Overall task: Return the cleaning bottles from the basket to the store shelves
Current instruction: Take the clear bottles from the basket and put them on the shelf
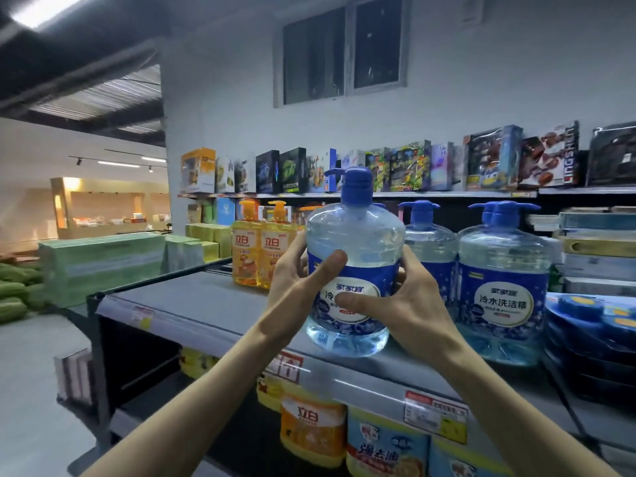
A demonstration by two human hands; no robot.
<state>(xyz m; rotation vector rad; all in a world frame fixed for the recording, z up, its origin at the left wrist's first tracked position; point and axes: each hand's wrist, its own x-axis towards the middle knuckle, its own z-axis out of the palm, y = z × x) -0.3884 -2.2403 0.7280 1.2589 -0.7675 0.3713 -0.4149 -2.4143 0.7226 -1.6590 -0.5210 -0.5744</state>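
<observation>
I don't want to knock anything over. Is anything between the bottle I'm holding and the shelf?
Nothing visible: the clear blue-labelled pump bottle is at the bare front of the grey shelf, with identical bottles standing to its right.

One wide-angle head cam, facing the shelf [213, 304] head-on, tilted slightly down. Close in: left hand [292, 287] and right hand [413, 304] with the bottle [358, 232] sit frame centre, window [344, 49] top centre, floor [31, 390] lower left.

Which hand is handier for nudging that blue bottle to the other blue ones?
Probably the left hand: it holds the bottle on the side away from the row; the right hand sits between.
</observation>
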